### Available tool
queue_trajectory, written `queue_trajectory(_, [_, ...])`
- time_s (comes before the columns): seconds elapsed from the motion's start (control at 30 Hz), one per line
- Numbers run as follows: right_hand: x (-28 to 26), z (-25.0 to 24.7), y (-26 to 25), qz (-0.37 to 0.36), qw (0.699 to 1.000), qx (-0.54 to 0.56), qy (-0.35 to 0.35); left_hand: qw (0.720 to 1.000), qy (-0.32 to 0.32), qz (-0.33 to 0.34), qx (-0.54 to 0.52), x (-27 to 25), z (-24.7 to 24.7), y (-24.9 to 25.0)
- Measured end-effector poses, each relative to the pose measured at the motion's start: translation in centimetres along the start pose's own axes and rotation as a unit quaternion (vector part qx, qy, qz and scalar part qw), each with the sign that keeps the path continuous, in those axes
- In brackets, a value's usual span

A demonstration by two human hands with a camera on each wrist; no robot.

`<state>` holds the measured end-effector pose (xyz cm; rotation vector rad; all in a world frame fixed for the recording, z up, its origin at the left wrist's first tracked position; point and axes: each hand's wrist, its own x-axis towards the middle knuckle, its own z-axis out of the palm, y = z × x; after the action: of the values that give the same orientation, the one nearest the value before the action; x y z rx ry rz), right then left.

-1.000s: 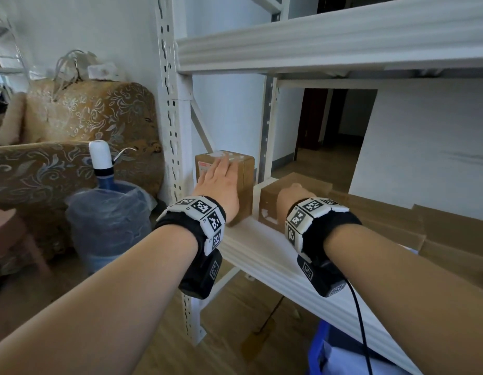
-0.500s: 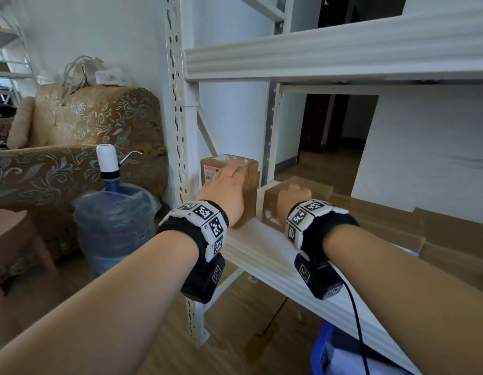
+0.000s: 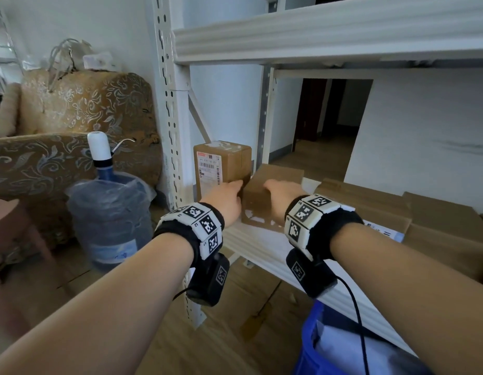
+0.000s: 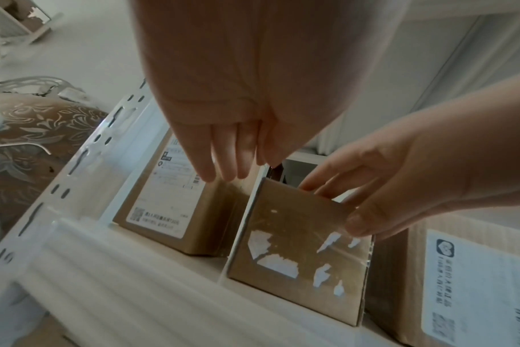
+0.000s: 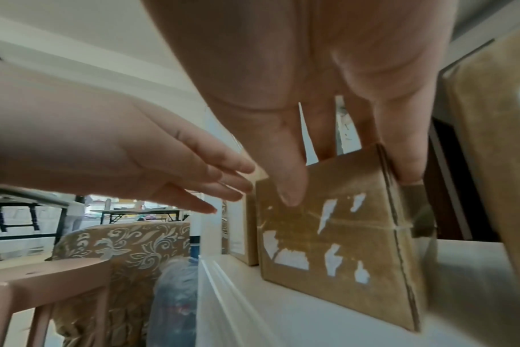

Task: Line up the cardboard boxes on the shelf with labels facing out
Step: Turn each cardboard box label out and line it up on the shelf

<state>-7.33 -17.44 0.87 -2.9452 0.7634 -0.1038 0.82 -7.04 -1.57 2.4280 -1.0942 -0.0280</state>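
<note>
A tall cardboard box (image 3: 221, 169) stands at the shelf's left end with its white label facing out. Right beside it is a lower box (image 3: 264, 198) whose front shows only torn label scraps (image 4: 279, 260). My left hand (image 3: 235, 189) has straight fingers (image 4: 223, 164) reaching into the gap at the tall box's (image 4: 163, 204) right front edge. My right hand (image 3: 278, 188) pinches the lower box's (image 5: 327, 234) top edge, thumb (image 5: 291, 185) on the front face and fingers behind. A third box (image 4: 475, 281) with a label lies to the right.
The white shelf board (image 3: 262, 247) has an upright post (image 3: 170, 131) at left and a beam (image 3: 329, 31) overhead. Flat cardboard boxes (image 3: 370, 209) fill the shelf to the right. A water bottle (image 3: 110, 212), sofa (image 3: 72, 117), stool (image 3: 7, 226) and blue bin (image 3: 329, 347) stand around.
My left hand slid down off the tall box's front to its right edge, uncovering the label. My right hand opened from the lower box's front and took hold of its top.
</note>
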Motion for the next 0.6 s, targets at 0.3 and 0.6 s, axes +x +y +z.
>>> queue_trajectory(0.3, [-4.7, 1.2, 1.2, 0.033, 0.983, 0.181, 0.002, 0.997, -0.027, -0.068, -0.028, -3.2, 0.6, 2.4])
queue_trajectory(0.6, [-6.3, -2.6, 2.0, -0.015, 0.962, 0.230, 0.148, 0.972, 0.042, -0.053, -0.226, -3.9, -2.7, 4.0])
